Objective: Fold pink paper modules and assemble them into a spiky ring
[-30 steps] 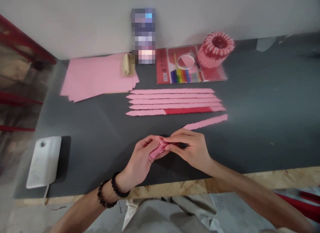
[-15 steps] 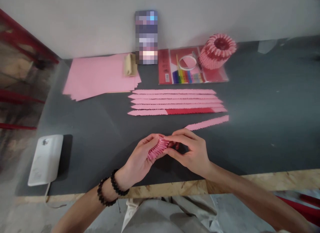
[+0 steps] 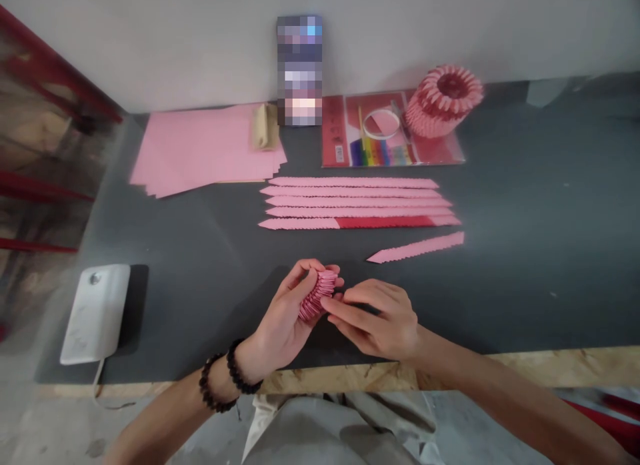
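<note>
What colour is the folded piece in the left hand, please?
The folded piece is pink, seen best in the head view.

Craft workspace, chipboard-edged table (image 3: 525, 272), pink paper sheets (image 3: 200, 145), grey floor (image 3: 55, 425)

right hand (image 3: 380, 318): lower along pleated paper (image 3: 316, 297) | short strip (image 3: 417, 247): tip uncovered

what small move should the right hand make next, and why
Perhaps press the pink piece closer together with the right hand: its folds fan out, the left hand holds it, and the right hand is at its edge.
</note>
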`<state>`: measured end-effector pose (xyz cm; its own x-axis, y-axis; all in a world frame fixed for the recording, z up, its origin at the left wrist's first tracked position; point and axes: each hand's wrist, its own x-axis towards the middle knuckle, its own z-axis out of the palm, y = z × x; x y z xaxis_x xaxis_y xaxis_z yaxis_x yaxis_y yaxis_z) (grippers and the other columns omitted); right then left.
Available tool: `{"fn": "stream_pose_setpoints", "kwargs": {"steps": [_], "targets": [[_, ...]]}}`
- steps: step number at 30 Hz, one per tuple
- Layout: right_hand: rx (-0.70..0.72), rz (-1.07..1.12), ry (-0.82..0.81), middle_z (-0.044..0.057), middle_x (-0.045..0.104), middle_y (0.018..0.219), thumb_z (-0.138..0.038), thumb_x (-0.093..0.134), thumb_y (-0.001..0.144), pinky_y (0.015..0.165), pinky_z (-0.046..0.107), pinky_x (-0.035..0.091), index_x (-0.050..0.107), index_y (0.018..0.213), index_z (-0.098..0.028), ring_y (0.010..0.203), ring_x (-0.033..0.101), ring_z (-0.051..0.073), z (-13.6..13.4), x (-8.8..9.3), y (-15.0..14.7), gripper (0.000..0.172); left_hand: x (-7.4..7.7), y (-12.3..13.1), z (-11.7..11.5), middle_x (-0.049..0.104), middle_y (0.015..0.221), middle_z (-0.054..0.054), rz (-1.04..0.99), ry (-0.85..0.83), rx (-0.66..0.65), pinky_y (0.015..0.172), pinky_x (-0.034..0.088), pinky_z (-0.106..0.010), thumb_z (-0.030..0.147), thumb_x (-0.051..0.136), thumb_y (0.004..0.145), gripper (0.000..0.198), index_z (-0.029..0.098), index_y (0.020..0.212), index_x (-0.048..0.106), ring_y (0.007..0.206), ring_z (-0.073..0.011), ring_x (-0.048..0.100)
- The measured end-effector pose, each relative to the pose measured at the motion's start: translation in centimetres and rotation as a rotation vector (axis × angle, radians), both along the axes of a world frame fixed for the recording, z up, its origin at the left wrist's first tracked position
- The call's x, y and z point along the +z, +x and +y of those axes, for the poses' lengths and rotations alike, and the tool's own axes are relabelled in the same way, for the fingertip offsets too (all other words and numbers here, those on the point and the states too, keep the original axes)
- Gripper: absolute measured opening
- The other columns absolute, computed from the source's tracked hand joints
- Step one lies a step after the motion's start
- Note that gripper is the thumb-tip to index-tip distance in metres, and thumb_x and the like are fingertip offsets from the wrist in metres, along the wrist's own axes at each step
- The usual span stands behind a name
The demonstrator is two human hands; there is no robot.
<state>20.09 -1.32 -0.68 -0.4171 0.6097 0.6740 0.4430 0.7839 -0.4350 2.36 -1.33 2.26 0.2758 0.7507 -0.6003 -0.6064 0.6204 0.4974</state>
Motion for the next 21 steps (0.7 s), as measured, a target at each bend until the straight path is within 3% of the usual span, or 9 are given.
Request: {"fn": "stream_pose_setpoints", "kwargs": {"steps": [4,7,15,21], "targets": [[0.137,-0.073,0.14,-0.003,0.067,0.069,-0.023,0.065,0.098,0.05,0.026,0.044,0.075,0.109,-0.017,0.055,0.054,0.01,-0.6,0.1,-0.2,0.017,-0.1,0.0,-0.1,0.071,0.126,-0.007,0.036,0.022,0.02,0.083,0.06,-0.025,0.024,0.071,0.094,0.009,0.019,0.097,0.064,0.094,-0.0136,0.071],[0.145,-0.222,0.169,-0.005,0.067,0.068,-0.027,0.066,0.099,0.047,0.027,0.036,0.076,0.112,-0.02,0.053,0.049,0.008,-1.0,0.3,-0.6,0.018,-0.3,0.2,-0.3,0.073,0.121,-0.007,0.061,0.035,0.036,0.072,0.059,-0.02,0.026,0.069,0.096,0.01,0.019,0.099,0.063,0.08,-0.0104,0.07],[0.128,-0.278,0.089,-0.005,0.063,0.069,-0.023,0.065,0.101,0.052,0.029,0.034,0.075,0.115,-0.016,0.058,0.047,0.009,-1.2,0.2,-0.8,0.019,-0.6,0.5,-0.2,0.073,0.122,-0.008,0.047,0.003,0.118,0.067,0.058,-0.019,0.022,0.061,0.099,0.004,0.019,0.102,0.062,0.076,-0.0114,0.071],[0.145,-0.294,0.077,-0.005,0.064,0.07,-0.018,0.064,0.1,0.051,0.029,0.034,0.072,0.12,-0.012,0.057,0.047,0.009,-1.2,0.2,-0.8,0.022,-1.2,0.5,-0.2,0.072,0.127,-0.009,-0.01,0.022,0.161,0.083,0.06,-0.025,0.02,0.059,0.099,0.007,0.019,0.102,0.065,0.095,-0.0152,0.073]]}}
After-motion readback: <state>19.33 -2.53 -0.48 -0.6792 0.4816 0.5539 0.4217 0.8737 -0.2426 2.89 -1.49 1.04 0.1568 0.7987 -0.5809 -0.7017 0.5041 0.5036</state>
